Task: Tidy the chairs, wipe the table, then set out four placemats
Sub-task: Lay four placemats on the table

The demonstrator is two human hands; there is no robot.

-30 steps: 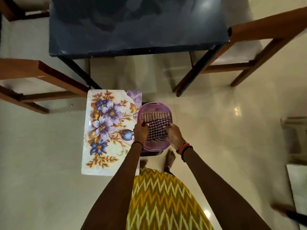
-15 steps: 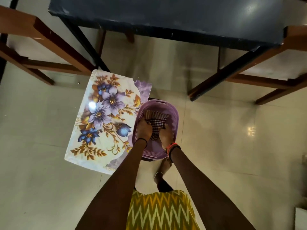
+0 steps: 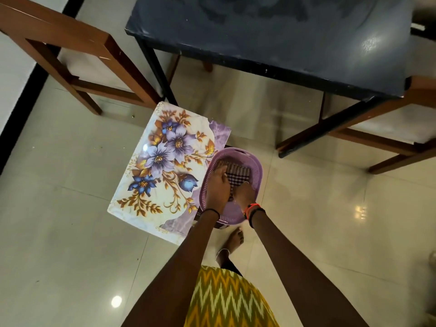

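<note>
- Glossy floor tiles (image 3: pixel 59 232) lie under us.
- Our left hand (image 3: pixel 215 188) and right hand (image 3: pixel 244 195) press the checked cloth (image 3: pixel 237 177) into the purple basket (image 3: pixel 256 172); whether they grip it, we cannot tell.
- Floral placemats (image 3: pixel 162 166) lie at nine o'clock of the basket.
- We should gather the cloth fully before lifting toward the table (image 3: pixel 271 31) at twelve.

Beside the lilac slotted basket (image 3: pixel 256 171) holding a purple-and-white checked cloth (image 3: pixel 237 177): placemat (image 3: pixel 162 166), cream with violet-blue flowers and gold leaves; beyond it, dark navy table (image 3: pixel 271 36).

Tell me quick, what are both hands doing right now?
Left hand: on the checked cloth in the purple basket; grip cannot be told.
Right hand: same.
</note>
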